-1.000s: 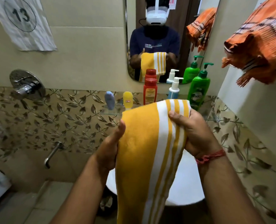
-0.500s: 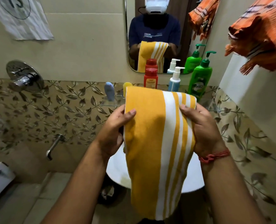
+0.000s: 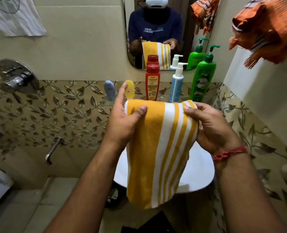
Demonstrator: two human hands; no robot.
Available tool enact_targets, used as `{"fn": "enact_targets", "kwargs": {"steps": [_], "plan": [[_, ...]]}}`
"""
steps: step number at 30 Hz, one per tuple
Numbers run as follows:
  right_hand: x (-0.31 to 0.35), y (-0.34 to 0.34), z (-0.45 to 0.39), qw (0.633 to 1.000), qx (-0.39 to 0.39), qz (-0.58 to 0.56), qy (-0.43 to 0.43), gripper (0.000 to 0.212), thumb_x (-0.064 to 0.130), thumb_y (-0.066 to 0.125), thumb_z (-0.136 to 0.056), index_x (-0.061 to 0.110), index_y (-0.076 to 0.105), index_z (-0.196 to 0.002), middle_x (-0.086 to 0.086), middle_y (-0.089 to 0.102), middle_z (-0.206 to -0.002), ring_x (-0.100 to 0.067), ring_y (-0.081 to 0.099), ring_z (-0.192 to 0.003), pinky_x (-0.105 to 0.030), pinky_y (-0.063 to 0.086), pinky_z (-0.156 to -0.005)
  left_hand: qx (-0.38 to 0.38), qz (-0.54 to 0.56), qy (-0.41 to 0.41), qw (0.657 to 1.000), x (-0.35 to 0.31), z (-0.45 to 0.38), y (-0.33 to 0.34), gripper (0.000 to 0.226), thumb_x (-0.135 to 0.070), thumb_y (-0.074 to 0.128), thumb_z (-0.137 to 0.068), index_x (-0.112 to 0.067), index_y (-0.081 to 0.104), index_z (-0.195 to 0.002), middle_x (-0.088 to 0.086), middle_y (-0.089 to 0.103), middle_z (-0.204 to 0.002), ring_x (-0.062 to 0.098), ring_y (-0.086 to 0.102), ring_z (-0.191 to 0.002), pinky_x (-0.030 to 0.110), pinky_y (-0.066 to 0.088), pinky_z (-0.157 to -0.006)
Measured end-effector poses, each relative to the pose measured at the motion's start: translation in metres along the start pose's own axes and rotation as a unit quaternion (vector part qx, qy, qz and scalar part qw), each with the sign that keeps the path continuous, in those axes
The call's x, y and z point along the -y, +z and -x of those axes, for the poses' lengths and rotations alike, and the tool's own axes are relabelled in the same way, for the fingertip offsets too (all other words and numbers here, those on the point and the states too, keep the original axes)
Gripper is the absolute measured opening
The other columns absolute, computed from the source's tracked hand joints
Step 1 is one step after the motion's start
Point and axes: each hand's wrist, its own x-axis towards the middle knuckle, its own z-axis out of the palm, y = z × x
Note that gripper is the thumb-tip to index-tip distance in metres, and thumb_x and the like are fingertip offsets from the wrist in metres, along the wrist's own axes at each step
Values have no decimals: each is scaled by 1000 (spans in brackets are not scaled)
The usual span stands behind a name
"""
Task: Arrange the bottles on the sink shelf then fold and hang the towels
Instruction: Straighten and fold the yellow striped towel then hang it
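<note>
**Yellow-striped towel held folded over the basin**

Beige wall tile (image 3: 82,52) fills the upper background, with a leaf-patterned band below it and a mirror (image 3: 158,31) set above the shelf. The white sink (image 3: 200,172) sits low in the middle, mostly covered by the towel. An orange towel (image 3: 265,29) hangs bunched at the upper right.

The yellow and white striped towel (image 3: 158,152) hangs folded in front of the sink, its top fold level with the shelf. The left hand (image 3: 122,121) pinches the top left corner, thumb on the front and fingers stretched up behind. The right hand (image 3: 211,125) is closed on the top right corner, bunching the cloth.

On the glass shelf (image 3: 104,102) behind stand a green pump bottle (image 3: 204,78), a blue pump bottle (image 3: 176,84), a red bottle (image 3: 152,83), then a small yellow bottle (image 3: 130,89) and a small blue bottle (image 3: 109,89) at the left end.
</note>
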Motion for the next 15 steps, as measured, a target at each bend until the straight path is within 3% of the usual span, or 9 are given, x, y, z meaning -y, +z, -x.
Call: {"fn": "enact_targets", "kwargs": {"steps": [2,4,6,9,11,15], "plan": [[1,-3,5,998,38,47,-10,80,7,72,-74,16,36,-144,-12,66,-121,-24,72,-100,-36,60,-79,-21,-12,10,1000,1,-2,2,75,-26,68,-93,-43,28,-154,-5,29,-159,10,40,-130,11,48,-79],[2,-4,11,983,64,169,-24,88,1,73,-78,29,28,-148,-7,66,-118,-23,72,-101,-41,60,-82,-14,-12,7,1000,3,-4,1,73,-25,68,-93,-44,31,-152,-2,28,-161,18,40,-138,27,53,-92],[-2,-3,12,978,38,195,-65,80,-4,70,-83,26,33,-147,-7,68,-111,-24,71,-98,-48,59,-87,2,-14,1,1000,4,-6,-2,71,-25,68,-93,-45,32,-152,-1,30,-161,23,42,-139,43,52,-102],[-6,0,10,979,-21,159,-125,58,0,66,-89,25,46,-136,-10,68,-112,-24,70,-99,-55,56,-90,-1,-38,14,999,2,-10,-7,67,-24,67,-94,-42,36,-151,3,38,-156,19,48,-131,34,52,-95],[-6,0,9,979,-4,161,-126,59,2,67,-89,26,45,-138,-10,64,-117,-25,69,-104,-53,57,-90,-22,-50,14,998,2,-12,-10,61,-23,66,-95,-39,41,-148,5,47,-149,17,52,-126,28,52,-90],[-2,1,16,952,70,268,-128,75,1,73,-83,35,42,-142,3,57,-120,-18,65,-105,-38,59,-88,-24,-53,-18,998,1,-11,-12,56,-16,68,-94,-36,50,-142,5,49,-146,23,51,-129,43,53,-99]]}}
